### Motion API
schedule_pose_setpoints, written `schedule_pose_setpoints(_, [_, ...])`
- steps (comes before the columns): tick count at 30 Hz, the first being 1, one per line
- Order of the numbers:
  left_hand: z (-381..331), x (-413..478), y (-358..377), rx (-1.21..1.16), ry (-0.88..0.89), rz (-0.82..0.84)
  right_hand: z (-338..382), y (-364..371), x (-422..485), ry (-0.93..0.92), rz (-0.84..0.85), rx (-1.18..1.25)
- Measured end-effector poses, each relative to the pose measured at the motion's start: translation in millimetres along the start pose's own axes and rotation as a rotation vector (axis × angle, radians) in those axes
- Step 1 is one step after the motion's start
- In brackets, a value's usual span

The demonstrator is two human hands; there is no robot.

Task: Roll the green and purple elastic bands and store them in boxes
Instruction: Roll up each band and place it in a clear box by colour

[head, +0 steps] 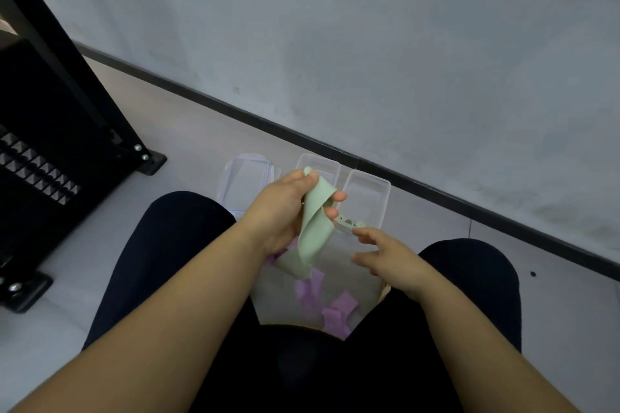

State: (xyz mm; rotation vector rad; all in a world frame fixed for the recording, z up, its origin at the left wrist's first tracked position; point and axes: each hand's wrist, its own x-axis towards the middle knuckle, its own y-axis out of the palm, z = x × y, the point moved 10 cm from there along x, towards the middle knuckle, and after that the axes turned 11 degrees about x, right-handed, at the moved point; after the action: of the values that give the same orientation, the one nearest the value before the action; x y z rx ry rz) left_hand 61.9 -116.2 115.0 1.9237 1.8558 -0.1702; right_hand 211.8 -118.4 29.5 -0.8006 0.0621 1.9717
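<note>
Green band [314,235] hangs from the left hand [281,211], whose grip pinches its upper end. Its lower end rests among purple bands [335,312] on the floor, partly hidden by legs. Right hand [389,258] hovers beside it, fingers loosely apart, and both hands partly cover the clear boxes [385,184].

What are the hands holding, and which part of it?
The left hand pinches the green band at its upper end; the rest hangs down. The right hand holds nothing.

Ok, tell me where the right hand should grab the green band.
Probably the flat stretch of the green band hanging below the left hand, taken from the right by the right hand: it is free there, and the top is held.
</note>
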Motion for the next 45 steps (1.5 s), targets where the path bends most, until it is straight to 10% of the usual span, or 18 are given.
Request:
schedule_pose_setpoints(9, [-21, -13, 6, -0.061, 0.033, 0.074, 28, 63, 17, -0.043, 0.096, 0.325])
schedule_pose_setpoints(16, [1, -3, -40, 0.134, -0.017, -0.206, 4, 38, 20, -0.006, -0.101, 0.423])
schedule_pose_setpoints(23, [87, 7, -79, -0.17, -0.222, -0.463, 27, 0, 2, -0.293, -0.393, 0.137])
schedule_pose_setpoints(32, [116, -1, -99, 0.019, -0.342, -0.526, 40, -46, -36, -0.556, -0.638, 0.618])
schedule_pose_setpoints(39, [93, 6, -87, -0.192, -0.201, -0.415, 11, 1, 12, -0.22, -0.346, 0.153])
schedule_pose_setpoints(45, [62, 13, -55, -0.172, -0.166, -0.175, 28, 20, 18, -0.221, -0.121, 0.285])
